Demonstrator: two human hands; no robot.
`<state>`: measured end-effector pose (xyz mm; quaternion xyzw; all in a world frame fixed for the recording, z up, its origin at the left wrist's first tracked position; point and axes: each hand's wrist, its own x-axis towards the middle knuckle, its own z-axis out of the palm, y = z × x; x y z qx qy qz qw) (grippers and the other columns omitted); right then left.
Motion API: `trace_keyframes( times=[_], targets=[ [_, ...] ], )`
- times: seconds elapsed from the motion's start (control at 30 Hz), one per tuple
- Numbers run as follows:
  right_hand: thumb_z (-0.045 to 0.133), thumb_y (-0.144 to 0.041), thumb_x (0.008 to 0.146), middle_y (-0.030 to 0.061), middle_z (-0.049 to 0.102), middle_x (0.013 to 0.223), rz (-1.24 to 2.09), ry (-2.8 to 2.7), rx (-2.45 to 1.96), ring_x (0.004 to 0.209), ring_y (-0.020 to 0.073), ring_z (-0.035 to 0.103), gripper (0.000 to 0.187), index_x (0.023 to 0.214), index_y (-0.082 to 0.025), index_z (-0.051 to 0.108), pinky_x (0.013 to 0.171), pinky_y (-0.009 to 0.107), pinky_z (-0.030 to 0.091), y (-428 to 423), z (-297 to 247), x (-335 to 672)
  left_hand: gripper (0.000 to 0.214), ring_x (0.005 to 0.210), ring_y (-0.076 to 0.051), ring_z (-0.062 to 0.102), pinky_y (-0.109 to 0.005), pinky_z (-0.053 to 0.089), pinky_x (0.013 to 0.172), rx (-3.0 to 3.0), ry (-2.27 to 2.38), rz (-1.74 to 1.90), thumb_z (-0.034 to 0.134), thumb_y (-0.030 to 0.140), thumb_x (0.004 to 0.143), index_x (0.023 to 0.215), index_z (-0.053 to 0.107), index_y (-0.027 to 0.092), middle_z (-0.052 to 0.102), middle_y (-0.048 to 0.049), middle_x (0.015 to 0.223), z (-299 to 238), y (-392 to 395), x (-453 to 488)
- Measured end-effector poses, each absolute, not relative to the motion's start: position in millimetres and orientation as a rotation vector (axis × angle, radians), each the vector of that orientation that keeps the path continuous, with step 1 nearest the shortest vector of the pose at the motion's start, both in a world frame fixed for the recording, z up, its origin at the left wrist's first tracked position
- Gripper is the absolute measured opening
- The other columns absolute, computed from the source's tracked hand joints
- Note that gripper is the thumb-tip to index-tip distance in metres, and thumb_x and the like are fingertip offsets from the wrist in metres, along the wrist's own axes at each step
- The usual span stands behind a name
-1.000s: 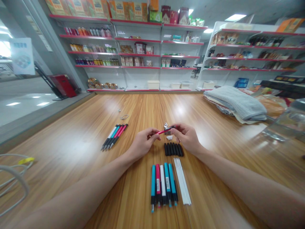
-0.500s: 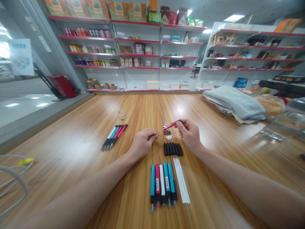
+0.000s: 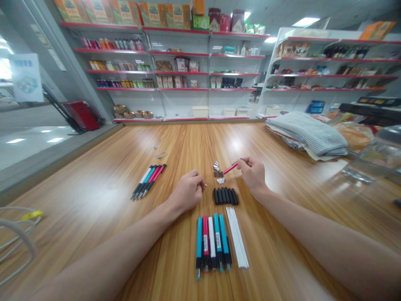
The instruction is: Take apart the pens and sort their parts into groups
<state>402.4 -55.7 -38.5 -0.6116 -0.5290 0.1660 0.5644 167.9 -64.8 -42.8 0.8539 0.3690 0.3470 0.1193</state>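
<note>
My right hand (image 3: 253,176) pinches a pink pen barrel (image 3: 231,168), its lower end tilted down to the left by the small pen parts. Closed on a tiny whitish pen part (image 3: 205,185), mostly hidden by the fingers, my left hand (image 3: 189,190) rests left of those parts. Between the hands lie silver cone tips (image 3: 216,166), small dark pieces that look like springs (image 3: 218,174) and small white pieces (image 3: 221,181). Nearer me are a row of black rubber grips (image 3: 226,196), white refills (image 3: 237,238) and several blue, pink and white pen barrels (image 3: 212,238).
Several whole pens (image 3: 148,181) lie at the left, with a thin ring (image 3: 161,155) beyond them. Folded cloth (image 3: 308,131) and a clear container (image 3: 372,154) stand at the right. A white cable (image 3: 21,234) is at the left edge. Stocked shelves (image 3: 178,54) rise behind the table.
My right hand has moved slightly right with the pink barrel, whose lower end now points further down. My left hand's fingers have curled in, and the silver tips show more fully.
</note>
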Motion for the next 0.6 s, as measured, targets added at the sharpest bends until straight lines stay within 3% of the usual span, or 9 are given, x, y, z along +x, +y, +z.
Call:
trace_keyframes(
  times=[0.6],
  targets=[
    [0.055,-0.037,0.070,-0.0003,0.055,0.049,0.316,-1.245,-1.536,0.047,0.0118,0.044,0.026,0.060,-0.015,0.063,0.044,0.024,0.028,-49.4,-43.4,408.6,0.029,0.093,-0.019,0.057,-0.035,0.049,0.085,2.631,0.914,0.927,0.043,0.006,0.082,0.094,0.068,0.017,0.063,-0.0077,0.096,-41.2,-67.2,170.5]
  ],
)
